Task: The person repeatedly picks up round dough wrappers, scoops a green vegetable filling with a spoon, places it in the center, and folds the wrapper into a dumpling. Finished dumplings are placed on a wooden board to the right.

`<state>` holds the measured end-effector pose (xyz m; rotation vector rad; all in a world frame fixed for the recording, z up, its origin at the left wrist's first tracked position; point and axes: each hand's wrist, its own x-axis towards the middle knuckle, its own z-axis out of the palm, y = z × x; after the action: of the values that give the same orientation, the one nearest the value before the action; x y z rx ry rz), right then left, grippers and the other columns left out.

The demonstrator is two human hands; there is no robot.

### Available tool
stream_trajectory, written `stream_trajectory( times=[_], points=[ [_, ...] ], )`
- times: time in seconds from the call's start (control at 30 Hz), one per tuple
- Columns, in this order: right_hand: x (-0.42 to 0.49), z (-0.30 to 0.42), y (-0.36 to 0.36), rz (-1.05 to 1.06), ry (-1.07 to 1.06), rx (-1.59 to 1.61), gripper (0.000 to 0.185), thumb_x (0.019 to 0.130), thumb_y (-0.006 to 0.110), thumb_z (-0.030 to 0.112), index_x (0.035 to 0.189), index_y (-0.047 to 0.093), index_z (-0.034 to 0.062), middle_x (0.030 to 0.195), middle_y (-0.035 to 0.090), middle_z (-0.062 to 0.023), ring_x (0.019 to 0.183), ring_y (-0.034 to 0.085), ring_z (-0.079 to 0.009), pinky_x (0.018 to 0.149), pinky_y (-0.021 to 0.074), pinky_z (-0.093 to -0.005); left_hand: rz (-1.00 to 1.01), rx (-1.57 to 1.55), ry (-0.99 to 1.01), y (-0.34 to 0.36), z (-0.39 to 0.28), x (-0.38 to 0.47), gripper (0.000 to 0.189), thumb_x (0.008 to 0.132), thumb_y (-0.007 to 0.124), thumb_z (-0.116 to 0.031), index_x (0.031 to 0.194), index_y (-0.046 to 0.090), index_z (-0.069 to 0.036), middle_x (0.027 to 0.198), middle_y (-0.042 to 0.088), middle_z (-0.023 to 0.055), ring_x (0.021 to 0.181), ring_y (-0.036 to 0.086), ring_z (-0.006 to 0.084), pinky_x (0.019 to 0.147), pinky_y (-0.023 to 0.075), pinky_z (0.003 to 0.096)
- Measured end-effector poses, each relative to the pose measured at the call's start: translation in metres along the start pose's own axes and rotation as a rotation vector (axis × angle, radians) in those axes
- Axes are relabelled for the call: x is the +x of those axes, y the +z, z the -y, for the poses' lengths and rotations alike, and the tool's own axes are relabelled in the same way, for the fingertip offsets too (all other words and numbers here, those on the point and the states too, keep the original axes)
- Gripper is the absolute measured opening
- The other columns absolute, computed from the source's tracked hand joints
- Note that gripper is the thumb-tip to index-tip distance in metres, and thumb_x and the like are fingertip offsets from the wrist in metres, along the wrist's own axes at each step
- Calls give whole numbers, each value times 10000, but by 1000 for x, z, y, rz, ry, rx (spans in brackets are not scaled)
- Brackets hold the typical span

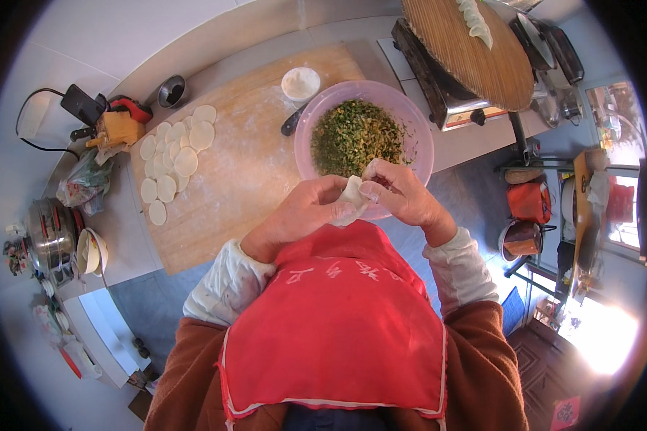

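Note:
Between my two hands is a folded dough dumpling (351, 200), held above the near rim of a pink plastic bowl (421, 145) of chopped green and yellowish filling (358, 134). My left hand (315, 207) grips its left side with thumb and fingers. The fingertips of my right hand (401, 191) pinch its upper right edge. Round dough wrappers (186, 161) lie overlapping on the left of the floured wooden board (237, 178). A small white bowl of flour (301, 84) and a knife's dark handle (291, 125) are beside the pink bowl, the blade hidden.
A round slatted tray (463, 64) with a row of shaped dumplings (475, 24) rests over a gas stove (472, 116) at upper right. A metal bowl (172, 91), a knife block (119, 129) and a plastic bag (86, 180) stand along the left.

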<state>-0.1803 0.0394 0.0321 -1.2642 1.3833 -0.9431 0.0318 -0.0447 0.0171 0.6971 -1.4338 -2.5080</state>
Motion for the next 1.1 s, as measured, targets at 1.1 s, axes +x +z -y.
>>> stream_trajectory(
  times=[1.1],
  points=[
    [-3, 0, 9, -103, 83, 34, 232, 963, 595, 214, 909, 611, -11, 794, 623, -34, 727, 536, -92, 647, 475, -290, -125, -3, 61, 2, 8, -3, 265, 974, 589, -121, 1211, 584, -3, 1043, 658, 46, 938, 622, 108, 833, 515, 265]
  ],
)
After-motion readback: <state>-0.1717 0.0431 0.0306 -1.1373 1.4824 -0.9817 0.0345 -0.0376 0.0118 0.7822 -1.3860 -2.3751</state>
